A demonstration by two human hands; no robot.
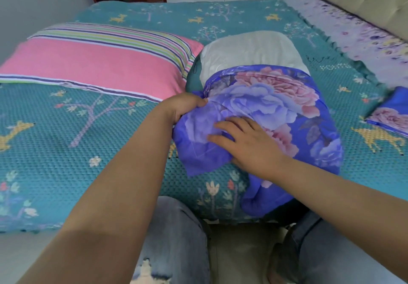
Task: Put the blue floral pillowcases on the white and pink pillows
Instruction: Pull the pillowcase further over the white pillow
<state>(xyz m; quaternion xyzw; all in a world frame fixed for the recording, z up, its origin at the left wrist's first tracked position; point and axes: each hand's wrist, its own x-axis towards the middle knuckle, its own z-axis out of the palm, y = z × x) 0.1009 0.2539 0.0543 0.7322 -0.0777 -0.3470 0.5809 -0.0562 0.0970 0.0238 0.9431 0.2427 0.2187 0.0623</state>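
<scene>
While the white pillow [249,50] sits only part-way inside its blue floral pillowcase [276,116], we are right in the thick of the pull-on. From the head camera, our one view, our left hand [185,107] has its fingers curled round the bunched rim of the case at the near-left corner, gripping cloth. Our right hand [245,142] lies flat on top of the case, fingers straight and spread, pressing the fabric down against the pillow and gripping nothing.

To do this well, we judge the left hand should draw the rim on towards the far end of the pillow while the right hand pins the filling so it does not slide along with the cloth. The loose flap by the left hand looks slack, so we should work the corners in evenly, or the pillow may twist inside. Roughly the far third of the pillow shows bare.

Now the count. Two pillows: the white one in the case, and the pink pillow [95,63] with striped bands lying bare just to its left, the two touching. Two pillowcases: the one being fitted and a folded second pillowcase [390,116] near the right edge, well apart. All rest on the teal bed [66,140] cover.
</scene>
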